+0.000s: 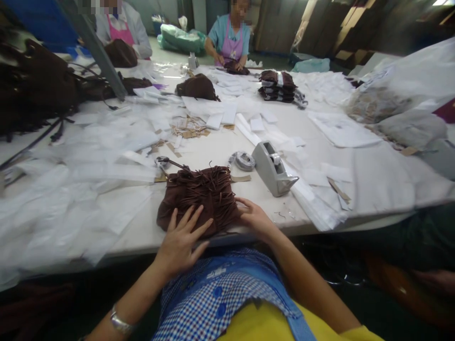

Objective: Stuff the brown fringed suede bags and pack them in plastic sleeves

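A small brown suede bag with fringe (201, 192) lies flat at the near edge of the white table (377, 184), right in front of me. My left hand (181, 239) rests on its lower part with fingers spread and flat. My right hand (254, 218) touches the bag's right side, fingers stretched along its edge. Neither hand grips anything.
A grey tape dispenser (273, 168) and a tape roll (243, 160) stand just right of the bag. Clear plastic bags (71, 189) and white paper sheets cover the table. More brown bags (197, 86) lie farther back, where two other people work. A stack of bags (277, 85) sits far right.
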Demonstrator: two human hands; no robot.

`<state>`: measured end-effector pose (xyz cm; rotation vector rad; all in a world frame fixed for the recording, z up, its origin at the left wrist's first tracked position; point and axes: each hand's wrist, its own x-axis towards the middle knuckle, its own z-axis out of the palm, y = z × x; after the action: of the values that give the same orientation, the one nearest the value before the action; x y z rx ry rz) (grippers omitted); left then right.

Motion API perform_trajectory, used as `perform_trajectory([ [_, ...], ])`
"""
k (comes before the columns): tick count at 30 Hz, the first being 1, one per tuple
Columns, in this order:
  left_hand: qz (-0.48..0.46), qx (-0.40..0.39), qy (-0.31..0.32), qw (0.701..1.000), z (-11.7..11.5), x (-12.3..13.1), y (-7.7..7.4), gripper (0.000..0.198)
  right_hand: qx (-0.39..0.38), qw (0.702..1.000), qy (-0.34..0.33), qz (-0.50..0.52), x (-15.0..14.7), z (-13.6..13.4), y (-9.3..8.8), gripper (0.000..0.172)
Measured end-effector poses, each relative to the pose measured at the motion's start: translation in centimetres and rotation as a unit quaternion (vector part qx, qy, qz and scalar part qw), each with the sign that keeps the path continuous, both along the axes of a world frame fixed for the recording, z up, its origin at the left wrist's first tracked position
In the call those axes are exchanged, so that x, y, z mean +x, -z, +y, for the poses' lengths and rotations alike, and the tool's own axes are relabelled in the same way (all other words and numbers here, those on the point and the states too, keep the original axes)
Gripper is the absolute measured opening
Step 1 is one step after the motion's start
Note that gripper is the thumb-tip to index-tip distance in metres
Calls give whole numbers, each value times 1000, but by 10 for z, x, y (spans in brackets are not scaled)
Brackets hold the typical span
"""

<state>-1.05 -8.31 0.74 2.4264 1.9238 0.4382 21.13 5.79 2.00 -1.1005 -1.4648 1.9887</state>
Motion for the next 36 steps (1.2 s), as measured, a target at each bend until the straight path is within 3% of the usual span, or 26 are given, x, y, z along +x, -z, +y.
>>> perform_trajectory([
  [2,-9,5,-21,1000,-2,7,-2,55,-23,1000,17,3,2,1,-3,60],
  [3,-15,9,-33,999,-3,12,-2,55,1,1000,21,-15,1,1,-3,54],
  [5,-28,12,-52,998,-7,24,0,54,123,987,20,-101,-1,2,-2,44],
  [7,-36,12,-56,998,-13,35,4,55,271,935,9,-227,0,5,0,32],
  [10,-42,14,-66,997,-19,47,11,54,392,844,15,-365,5,6,-6,25],
  [12,-52,14,-86,995,-19,53,15,52,473,805,56,-354,3,4,-18,28],
  [14,-68,13,-108,992,-16,57,18,51,568,773,72,-273,-11,-2,-29,34],
  [16,-92,17,-114,989,-17,58,19,51,632,749,15,-198,-38,-10,-32,41],
  [19,-174,37,-68,982,-34,52,15,44,666,714,-114,-186,-80,-17,-15,53],
  [21,-276,60,-66,957,-53,40,9,31,665,699,-159,-212,-96,-16,1,61],
  [22,-335,79,-108,933,-61,31,6,26,664,696,-163,-221,-100,-15,8,64],
  [24,-427,122,-273,853,-68,8,-1,26,668,695,-142,-225,-100,-13,16,68],
  [25,-455,137,-355,805,-64,-6,-4,29,673,696,-123,-218,-97,-12,17,68],
  [26,-470,124,-392,781,-55,-20,-6,33,679,697,-104,-206,-93,-12,17,67],
  [27,-475,91,-397,780,-42,-33,-9,37,686,696,-88,-192,-89,-13,17,66],
  [29,-474,-13,-350,808,-9,-54,-13,41,700,692,-71,-162,-81,-15,15,62],
  [32,-489,-59,-294,819,37,-61,-16,40,711,684,-70,-144,-76,-17,12,56],
  [34,-547,-64,-262,793,50,-55,-15,41,708,683,-78,-158,-77,-18,10,55],
  [36,-613,-50,-259,745,50,-48,-10,43,696,688,-91,-186,-81,-16,9,55],
])
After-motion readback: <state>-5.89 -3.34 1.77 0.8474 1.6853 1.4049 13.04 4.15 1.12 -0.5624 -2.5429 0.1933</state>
